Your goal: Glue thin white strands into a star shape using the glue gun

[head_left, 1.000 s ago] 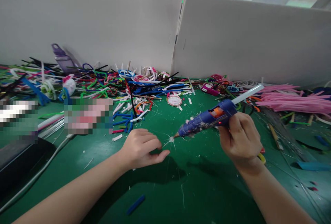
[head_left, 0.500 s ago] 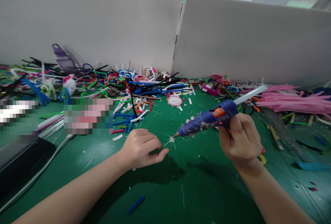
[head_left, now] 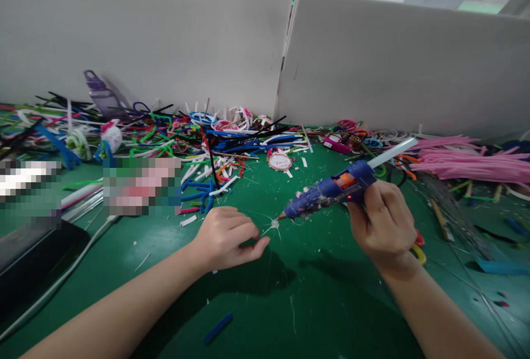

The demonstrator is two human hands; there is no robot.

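Observation:
In my right hand (head_left: 385, 221) is a blue hot glue gun (head_left: 318, 196), its fingers wrapped round the handle. A translucent glue stick (head_left: 393, 156) sticks out of its back end, and a small red light glows on its side. The barrel is covered in dried glue strings and points left. Its nozzle touches or nearly touches a small whitish blob (head_left: 274, 224) with fine strands spreading from it. My left hand (head_left: 229, 237) is closed in a pinch just left of the blob. A thin pale strand runs from its fingertips to the blob; what exactly it grips is too small to tell.
Heaped pipe cleaners (head_left: 248, 141) in many colours line the back, below grey partition panels (head_left: 144, 38). A purple bottle (head_left: 101, 96) stands back left. Pink pipe cleaners (head_left: 476, 160) lie at right. A white cable (head_left: 62, 279) crosses the left side. A blue piece (head_left: 218, 328) lies in front.
My right hand and the glue gun have shifted slightly left, with the back of the gun tilting a little. My left hand has hardly moved.

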